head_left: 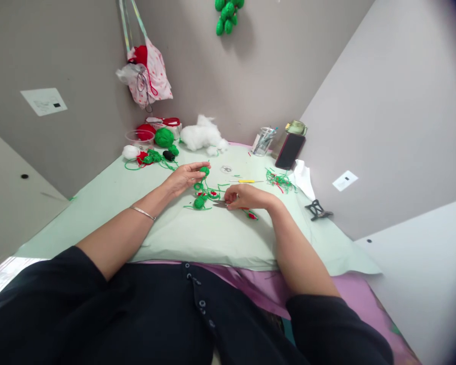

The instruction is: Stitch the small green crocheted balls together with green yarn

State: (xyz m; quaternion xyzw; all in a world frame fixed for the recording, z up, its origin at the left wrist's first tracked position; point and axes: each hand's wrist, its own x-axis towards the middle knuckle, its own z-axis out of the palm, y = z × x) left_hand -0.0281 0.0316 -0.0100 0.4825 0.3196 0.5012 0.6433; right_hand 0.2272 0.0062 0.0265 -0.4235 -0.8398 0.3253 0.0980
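Note:
My left hand [186,177] is closed on a small green crochet ball [204,172], held a little above the table between thumb and fingers. My right hand [241,196] grips a pair of scissors [221,204], whose blades point left. Between the hands lie small red-and-green crochet pieces [214,194] and loose green yarn strands. Another green crochet ball [199,203] rests just left of the scissor tips. One more red-and-green piece [252,215] sits below my right hand. Part of the scissor handles is hidden by my fingers.
A yellow crochet hook [246,181] lies behind my right hand, with yarn scraps [280,180] to its right. Farther back are white stuffing [202,134], green yarn [164,137], a pen cup [264,142] and a leaning phone [291,151]. A black hair claw [318,210] is at the right edge.

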